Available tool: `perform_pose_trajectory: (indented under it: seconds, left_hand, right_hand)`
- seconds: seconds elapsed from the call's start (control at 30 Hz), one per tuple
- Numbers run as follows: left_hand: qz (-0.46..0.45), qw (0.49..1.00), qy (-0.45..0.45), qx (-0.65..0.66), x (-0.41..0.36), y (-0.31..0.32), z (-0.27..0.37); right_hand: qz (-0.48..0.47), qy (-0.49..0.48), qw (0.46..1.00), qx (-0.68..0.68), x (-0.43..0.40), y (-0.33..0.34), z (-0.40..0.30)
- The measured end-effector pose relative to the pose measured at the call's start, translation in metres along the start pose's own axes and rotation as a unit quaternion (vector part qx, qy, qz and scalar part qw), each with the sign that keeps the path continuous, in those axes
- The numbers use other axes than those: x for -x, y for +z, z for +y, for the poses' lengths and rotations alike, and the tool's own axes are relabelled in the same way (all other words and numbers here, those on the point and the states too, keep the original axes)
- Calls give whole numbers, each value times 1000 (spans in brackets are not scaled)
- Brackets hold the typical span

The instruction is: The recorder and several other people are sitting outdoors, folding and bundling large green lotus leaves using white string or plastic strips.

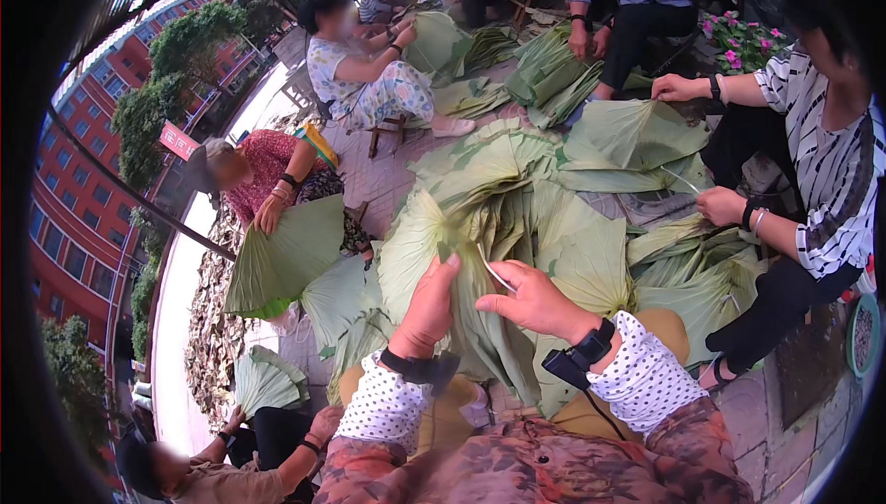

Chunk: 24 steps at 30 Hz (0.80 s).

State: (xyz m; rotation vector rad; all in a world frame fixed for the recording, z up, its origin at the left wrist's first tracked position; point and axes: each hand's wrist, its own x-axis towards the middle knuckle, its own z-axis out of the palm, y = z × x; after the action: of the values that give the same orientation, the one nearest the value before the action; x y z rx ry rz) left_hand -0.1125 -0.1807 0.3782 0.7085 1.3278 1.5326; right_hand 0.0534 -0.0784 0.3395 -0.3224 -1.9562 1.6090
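Observation:
A large folded green lotus leaf (477, 317) hangs in front of me, its pale upper part spread toward the pile. My left hand (430, 300) grips it near its centre, with the thumb upright against a small dark green piece. In my right hand (536, 300) is a thin white curved tool (493, 270), pinched between thumb and fingers, its tip close to the leaf's centre. Whether the tip touches the leaf I cannot tell. Beyond my hands lies a heap of overlapping lotus leaves (484, 158), and another pale leaf (588, 255) spreads to the right.
Several people sit around the heap, handling leaves. A co-worker's hand (721, 206) at right holds a similar thin tool (682, 181). Dried scraps (211, 317) lie in a strip at left. A green basin (862, 338) stands at far right, and pink flowers (737, 37) grow behind.

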Motion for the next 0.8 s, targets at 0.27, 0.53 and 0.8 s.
perform_pose_trajectory:
  seconds: [0.27,0.53,0.8]
  left_hand:
    - [-14,997,-7,-78,16,8,1]
    - [21,995,2,97,-9,-25,10]
    - [-22,989,-37,139,-41,-58,-23]
  right_hand:
    - [63,5,998,8,-1,-13,8]
    - [53,49,997,2,-16,-32,-11]
    - [57,36,996,53,-29,-12,-5]
